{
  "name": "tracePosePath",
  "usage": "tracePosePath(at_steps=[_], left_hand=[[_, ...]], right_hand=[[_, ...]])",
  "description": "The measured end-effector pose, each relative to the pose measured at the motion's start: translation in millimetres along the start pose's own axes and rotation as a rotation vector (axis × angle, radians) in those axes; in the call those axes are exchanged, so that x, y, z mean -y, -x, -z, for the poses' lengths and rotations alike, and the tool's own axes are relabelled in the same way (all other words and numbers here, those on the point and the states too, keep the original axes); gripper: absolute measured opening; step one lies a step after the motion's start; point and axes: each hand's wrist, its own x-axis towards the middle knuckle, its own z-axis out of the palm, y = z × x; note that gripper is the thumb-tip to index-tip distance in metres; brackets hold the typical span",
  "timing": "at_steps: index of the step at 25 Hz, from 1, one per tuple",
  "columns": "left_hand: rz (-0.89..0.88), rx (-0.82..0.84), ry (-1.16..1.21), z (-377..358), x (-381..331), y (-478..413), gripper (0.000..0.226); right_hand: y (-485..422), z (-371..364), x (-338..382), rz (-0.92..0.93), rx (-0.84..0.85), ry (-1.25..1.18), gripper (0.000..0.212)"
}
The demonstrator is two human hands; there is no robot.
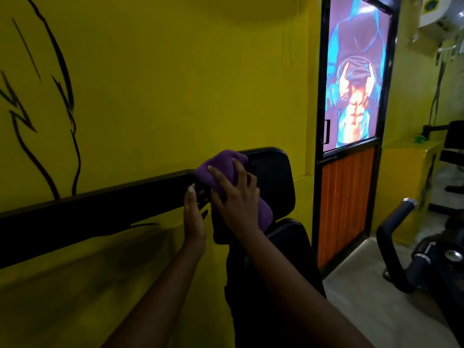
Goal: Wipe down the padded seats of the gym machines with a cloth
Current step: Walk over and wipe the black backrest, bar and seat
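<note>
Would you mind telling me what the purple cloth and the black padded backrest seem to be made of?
The purple cloth looks like soft microfibre or terry: matte, bunched, fuzzy. The black padded backrest looks like vinyl or leatherette: smooth with a faint sheen.

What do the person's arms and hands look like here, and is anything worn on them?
Both forearms are bare up to the frame's edge: no sleeves show. The left hand and right hand wear no gloves, and no ring, watch or bracelet is visible. The fingernails look fairly long.
</note>
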Motion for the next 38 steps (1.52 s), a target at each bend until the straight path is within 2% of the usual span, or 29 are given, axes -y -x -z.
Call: tracePosePath(at_steps=[4, 6, 9, 11, 14, 16, 21, 23, 29, 33, 38], left_hand=[[-0.003, -0.05, 0.105, -5.2, -3.1, 1.2, 0.056], [-0.008, -0.02, 0.146, -11.3, -4.7, 6.9, 0.051], [0.026, 0.066, 0.117, -21.2, -0.6, 10.7, 0.048], [0.025, 0.088, 0.022, -31.2, 6.5, 10.1, 0.06], [-0.105, -0.137, -0.331, -50.6, 14.0, 12.6, 0.061], [-0.169, -0.253, -0.421, -57.4, 16.2, 13.9, 0.063], [-0.227, -0.291, -0.447, -56.8, 23.0, 10.2, 0.063], [-0.236, -0.27, -0.45, -57.4, 21.1, 12.4, 0.063], [-0.138, -0.068, -0.349, -46.0, 15.0, 27.0, 0.063], [0.052, -0.116, -0.306, -37.5, 29.3, 71.5, 0.059], [0.174, -0.148, -0.274, -31.4, 39.8, 161.0, 0.053]], right_hand=[[59.7, -22.8, -18.9, 0.083, -0.074, 0.025, 0.042], [77.4, -24.6, -29.9, 0.093, -0.066, -0.047, 0.044], [64.0, -18.5, -35.7, -0.112, -0.07, -0.279, 0.045], [31.8, -14.2, -36.6, -0.268, -0.094, -0.327, 0.049], [-8.9, -11.7, -55.5, -0.329, -0.124, -0.258, 0.056], [-21.0, -13.0, -74.5, -0.384, -0.144, -0.232, 0.059], [-2.5, -19.4, -87.8, -0.707, -0.174, -0.224, 0.063], [19.0, -21.7, -77.3, -0.763, -0.155, -0.234, 0.064], [60.9, -1.8, -56.6, -0.523, 0.1, -0.264, 0.054], [84.1, 32.0, -65.2, -0.353, 0.197, -0.301, 0.045], [150.3, 83.5, -77.1, -0.432, 0.269, -0.372, 0.044]])
